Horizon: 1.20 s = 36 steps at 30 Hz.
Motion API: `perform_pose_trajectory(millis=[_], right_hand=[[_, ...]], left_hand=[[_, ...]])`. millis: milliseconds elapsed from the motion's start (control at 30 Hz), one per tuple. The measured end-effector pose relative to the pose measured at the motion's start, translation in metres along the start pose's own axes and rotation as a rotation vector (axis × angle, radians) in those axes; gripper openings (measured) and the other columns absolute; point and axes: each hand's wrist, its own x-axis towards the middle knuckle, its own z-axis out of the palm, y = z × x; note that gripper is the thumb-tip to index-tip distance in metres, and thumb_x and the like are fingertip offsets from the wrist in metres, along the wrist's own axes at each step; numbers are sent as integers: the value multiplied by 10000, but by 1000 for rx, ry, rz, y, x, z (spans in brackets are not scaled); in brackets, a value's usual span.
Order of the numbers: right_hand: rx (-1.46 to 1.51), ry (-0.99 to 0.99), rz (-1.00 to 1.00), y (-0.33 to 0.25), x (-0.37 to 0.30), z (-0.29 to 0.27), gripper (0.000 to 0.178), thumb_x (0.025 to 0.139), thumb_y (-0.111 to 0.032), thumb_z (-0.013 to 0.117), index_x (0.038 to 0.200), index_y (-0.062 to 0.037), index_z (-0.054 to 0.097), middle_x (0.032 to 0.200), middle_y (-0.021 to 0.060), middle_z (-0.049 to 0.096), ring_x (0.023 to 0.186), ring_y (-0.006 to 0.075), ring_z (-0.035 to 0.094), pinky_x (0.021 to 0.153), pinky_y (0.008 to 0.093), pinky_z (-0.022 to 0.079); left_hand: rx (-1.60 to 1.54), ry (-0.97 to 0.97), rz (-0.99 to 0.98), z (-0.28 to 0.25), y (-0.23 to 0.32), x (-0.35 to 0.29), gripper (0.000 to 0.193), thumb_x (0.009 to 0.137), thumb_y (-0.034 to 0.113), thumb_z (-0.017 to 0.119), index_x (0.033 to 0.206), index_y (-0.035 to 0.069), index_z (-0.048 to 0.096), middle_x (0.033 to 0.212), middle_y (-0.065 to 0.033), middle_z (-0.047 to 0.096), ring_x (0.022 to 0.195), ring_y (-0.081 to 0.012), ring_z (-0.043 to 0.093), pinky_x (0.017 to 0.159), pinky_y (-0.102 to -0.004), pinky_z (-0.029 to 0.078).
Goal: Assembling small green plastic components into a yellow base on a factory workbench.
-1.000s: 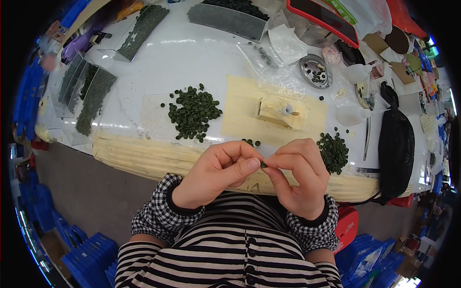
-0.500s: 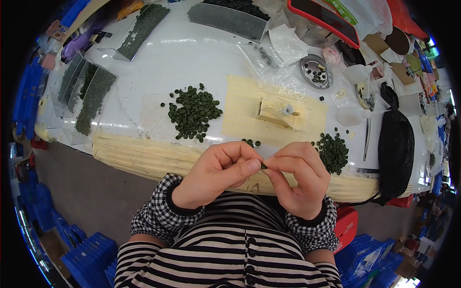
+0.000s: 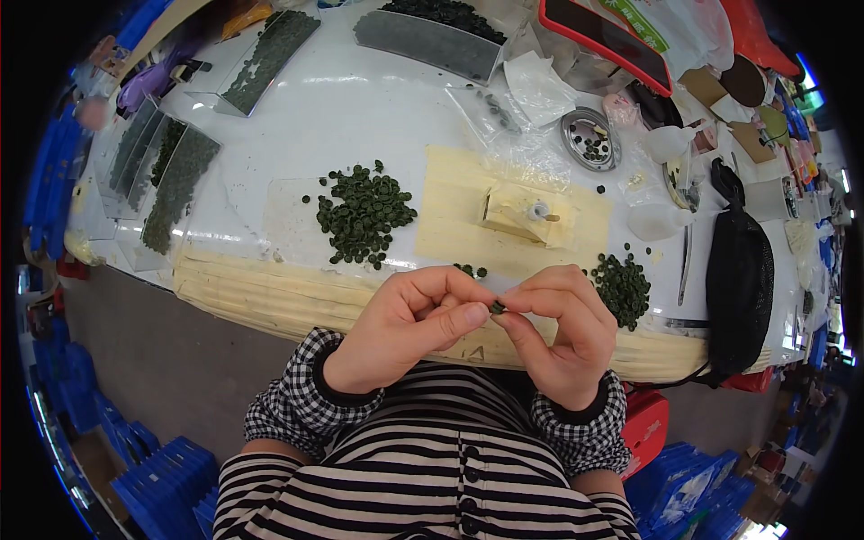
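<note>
Between the fingertips of both hands is a small dark green disc [image 3: 496,308], held just in front of the table's padded edge. My left hand [image 3: 418,319] pinches it with thumb and forefinger, and my right hand [image 3: 567,333] pinches it from the other side. A heap of similar green discs [image 3: 364,214] lies beyond my left hand. A smaller heap of discs [image 3: 621,286] sits beside my right hand. A few loose discs [image 3: 470,270] rest just past my fingertips. Finer detail on the held disc is too small to make out.
Ahead stands a small tape-wrapped block [image 3: 526,216] with a short peg on top. Clear bins of discs [image 3: 270,63] line the table's left and back. To the right lie a round metal tin [image 3: 591,139], tweezers [image 3: 687,256], a black mesh pouch [image 3: 742,279] and a red-cased phone [image 3: 607,40].
The green disc shows more between my fingertips now, as if slightly turned. Both hands stay in nearly the same place.
</note>
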Motion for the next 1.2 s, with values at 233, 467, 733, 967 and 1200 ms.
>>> perform_pose_trajectory(millis=[233, 467, 733, 967, 1200], right_hand=[[-5, 29, 7, -1, 1, 2, 265, 647, 71, 787, 885, -13, 704, 828, 93, 649, 745, 218, 620, 637, 294, 496], [-61, 52, -100, 0, 2, 4, 307, 651, 64, 787, 935, -38, 730, 821, 73, 640, 728, 203, 606, 613, 284, 481], [-188, 120, -163, 1, -2, 10, 322, 649, 49, 795, 955, -37, 742, 813, 60, 635, 713, 194, 601, 588, 282, 467], [-219, 117, -181, -1, -5, 11, 330, 649, 51, 792, 965, -31, 743, 809, 60, 631, 705, 194, 605, 595, 288, 469], [-119, 100, -118, 0, -9, 11, 339, 660, 54, 780, 989, -20, 738, 805, 63, 630, 710, 202, 609, 611, 294, 474]], left_hand=[[6, 22, 12, 0, -1, 0, 157, 964, 96, 606, 1071, -15, 637, 653, 111, 419, 584, 14, 315, 528, -161, 256], [25, 59, 75, 1, -4, 2, 161, 941, 91, 642, 1063, -13, 661, 626, 124, 389, 567, 13, 301, 543, -157, 269], [151, 157, 157, 3, -6, 3, 187, 933, 92, 653, 1076, -23, 686, 625, 124, 454, 583, 25, 348, 585, -156, 328], [138, 153, 150, 8, 0, 2, 212, 943, 91, 635, 1125, -4, 686, 729, 78, 548, 650, 10, 391, 608, -152, 350], [493, 187, 400, 6, -6, 5, 223, 937, 74, 627, 1146, 36, 696, 775, 46, 583, 627, -6, 375, 543, -180, 287]])
